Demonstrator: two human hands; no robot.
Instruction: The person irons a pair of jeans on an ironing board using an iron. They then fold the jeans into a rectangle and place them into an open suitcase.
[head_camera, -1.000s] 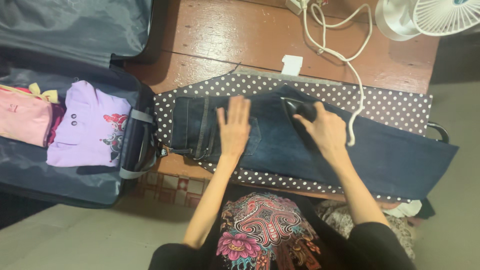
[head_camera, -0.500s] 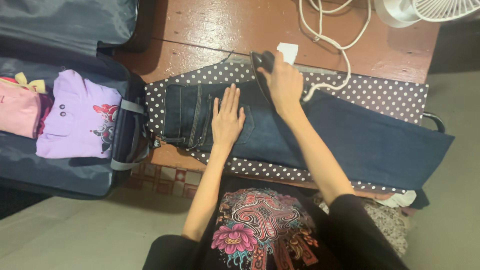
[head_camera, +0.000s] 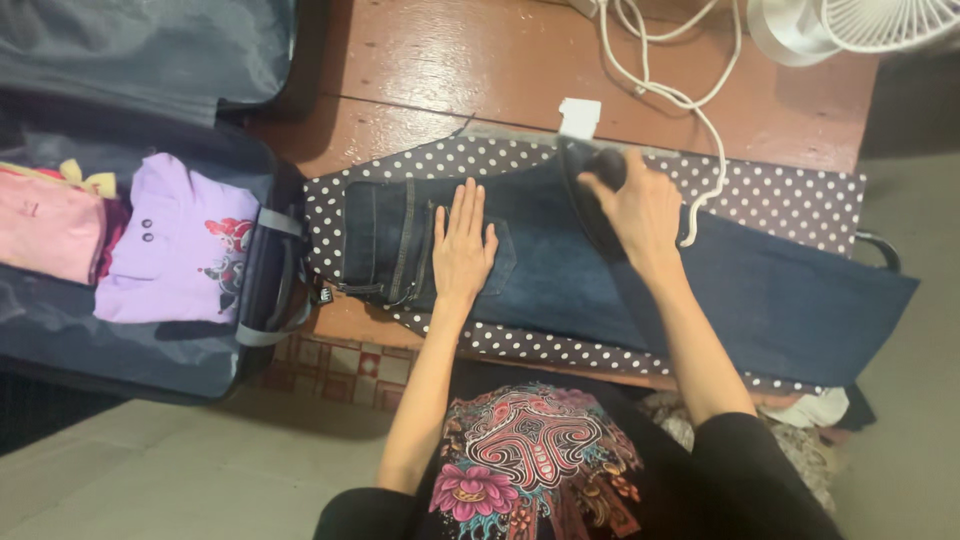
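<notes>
Matt denim jeans (head_camera: 560, 270) lie on dotted cloth (head_camera: 770, 200) over worn wooden table (head_camera: 450, 70).

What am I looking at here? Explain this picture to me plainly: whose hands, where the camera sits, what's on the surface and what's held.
The picture comes from a camera worn on a person's head, looking down at their own two bare hands. The left hand lies flat on dark blue jeans, pressing them down. The right hand grips a dark iron standing on the jeans; its white cord trails away across the wooden table. Under the jeans lies a polka-dot ironing cloth. At the left an open suitcase holds a folded lilac shirt.
</notes>
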